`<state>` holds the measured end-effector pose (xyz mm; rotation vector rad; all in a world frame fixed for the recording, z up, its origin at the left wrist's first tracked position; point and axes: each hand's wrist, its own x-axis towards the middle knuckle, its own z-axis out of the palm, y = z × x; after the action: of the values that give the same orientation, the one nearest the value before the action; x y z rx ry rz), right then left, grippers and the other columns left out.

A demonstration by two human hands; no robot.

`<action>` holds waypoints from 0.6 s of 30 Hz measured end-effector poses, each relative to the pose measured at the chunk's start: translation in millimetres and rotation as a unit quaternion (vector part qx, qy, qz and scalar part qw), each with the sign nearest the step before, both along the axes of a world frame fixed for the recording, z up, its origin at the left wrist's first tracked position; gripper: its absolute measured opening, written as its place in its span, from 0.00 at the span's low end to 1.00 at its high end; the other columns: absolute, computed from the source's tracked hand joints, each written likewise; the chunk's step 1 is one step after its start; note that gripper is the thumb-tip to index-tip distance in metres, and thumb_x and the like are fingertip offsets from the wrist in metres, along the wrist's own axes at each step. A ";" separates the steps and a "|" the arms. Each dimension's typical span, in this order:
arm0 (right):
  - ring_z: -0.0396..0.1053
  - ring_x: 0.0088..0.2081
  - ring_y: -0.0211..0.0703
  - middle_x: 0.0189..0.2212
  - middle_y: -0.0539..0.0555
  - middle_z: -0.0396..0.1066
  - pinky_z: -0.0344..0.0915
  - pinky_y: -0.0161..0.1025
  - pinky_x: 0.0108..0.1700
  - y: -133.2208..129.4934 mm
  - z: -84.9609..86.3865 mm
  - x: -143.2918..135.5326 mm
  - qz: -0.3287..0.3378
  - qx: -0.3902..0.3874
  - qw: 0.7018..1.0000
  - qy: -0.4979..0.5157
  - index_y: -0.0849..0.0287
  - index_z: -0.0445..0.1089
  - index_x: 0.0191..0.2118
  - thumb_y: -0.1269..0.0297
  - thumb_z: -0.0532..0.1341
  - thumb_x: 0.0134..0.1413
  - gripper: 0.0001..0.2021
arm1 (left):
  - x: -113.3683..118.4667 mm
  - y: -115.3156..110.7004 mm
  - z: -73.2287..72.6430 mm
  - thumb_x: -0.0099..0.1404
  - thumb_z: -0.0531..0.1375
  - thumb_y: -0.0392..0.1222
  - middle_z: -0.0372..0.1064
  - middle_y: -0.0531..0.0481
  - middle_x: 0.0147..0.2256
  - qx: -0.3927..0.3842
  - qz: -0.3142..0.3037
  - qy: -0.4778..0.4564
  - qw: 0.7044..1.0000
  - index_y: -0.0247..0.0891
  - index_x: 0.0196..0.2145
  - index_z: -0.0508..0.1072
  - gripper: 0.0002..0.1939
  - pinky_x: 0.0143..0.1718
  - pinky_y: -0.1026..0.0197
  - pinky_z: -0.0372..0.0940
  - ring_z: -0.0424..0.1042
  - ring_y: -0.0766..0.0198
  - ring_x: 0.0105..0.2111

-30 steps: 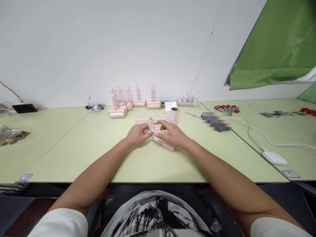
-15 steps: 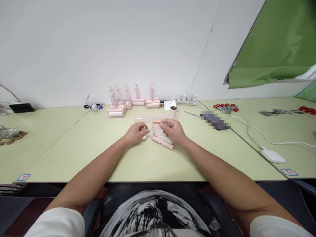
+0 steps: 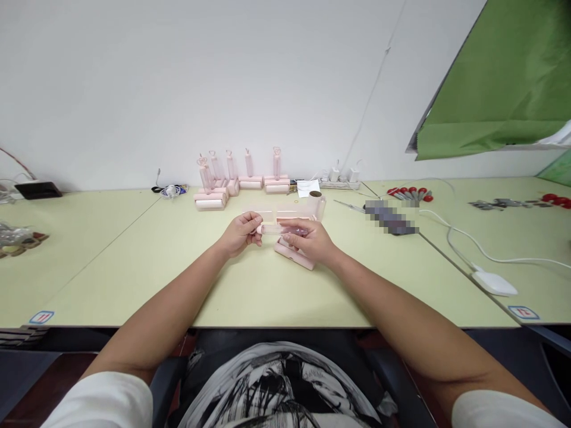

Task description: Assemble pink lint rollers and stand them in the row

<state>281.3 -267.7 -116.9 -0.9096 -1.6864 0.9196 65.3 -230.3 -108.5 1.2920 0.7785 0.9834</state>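
Note:
Between my hands a clear pink tube (image 3: 273,229) lies level above the table. My left hand (image 3: 242,233) pinches its left end. My right hand (image 3: 311,239) is wrapped round the right part. A pink box-like piece (image 3: 294,257) rests on the table under the right hand, partly covered by it. Just behind my hands are translucent pale pieces (image 3: 261,213), partly hidden. An open-topped pale cylinder (image 3: 316,201) stands behind my right hand.
Several pink rollers (image 3: 210,202) with upright clear handles (image 3: 276,163) line the wall. A power strip (image 3: 343,183) with chargers is behind. To the right lie a dark blurred object (image 3: 389,219), red-ended tools (image 3: 410,194), and a white cable with a white pad (image 3: 495,283).
The tube now shows level between both hands, its left end in my left hand. My left hand has risen slightly and closed on it; my right hand has turned flatter.

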 end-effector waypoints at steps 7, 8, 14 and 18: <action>0.75 0.46 0.49 0.46 0.57 0.78 0.70 0.48 0.50 -3.0 2.7 0.7 -0.046 0.068 0.992 -0.097 0.55 0.78 0.47 0.60 0.66 0.50 0.17 | 3.4 -4.8 0.0 0.57 0.64 0.63 0.56 0.60 0.20 0.000 -0.004 0.053 0.999 0.38 0.32 0.65 0.24 0.13 0.70 0.49 0.52 0.76 0.14; 0.75 0.46 0.49 0.46 0.56 0.78 0.70 0.47 0.49 -4.2 4.3 0.7 -0.051 0.074 0.989 -0.116 0.55 0.78 0.47 0.61 0.66 0.51 0.16 | 3.9 -4.8 0.2 0.57 0.64 0.62 0.56 0.60 0.19 0.000 0.005 0.049 0.999 0.38 0.32 0.65 0.24 0.13 0.71 0.46 0.50 0.77 0.13; 0.75 0.44 0.46 0.45 0.56 0.77 0.69 0.42 0.46 -6.0 5.8 0.4 -0.041 0.083 0.981 -0.168 0.57 0.76 0.45 0.63 0.64 0.52 0.14 | 2.7 -1.7 0.0 0.52 0.67 0.61 0.59 0.60 0.19 0.018 0.042 0.040 0.998 0.38 0.30 0.64 0.25 0.13 0.70 0.45 0.49 0.77 0.13; 0.74 0.40 0.44 0.41 0.55 0.77 0.68 0.41 0.43 -5.6 2.2 -1.0 -0.050 0.086 0.983 -0.152 0.58 0.73 0.43 0.61 0.65 0.51 0.13 | 4.5 -1.6 -3.5 0.54 0.66 0.60 0.57 0.60 0.18 0.038 0.044 0.049 0.997 0.39 0.29 0.63 0.24 0.12 0.69 0.47 0.50 0.76 0.13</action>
<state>280.3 -273.2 -114.7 -1.0448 -1.9246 0.5778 69.8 -231.9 -112.0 1.3909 0.8870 1.0338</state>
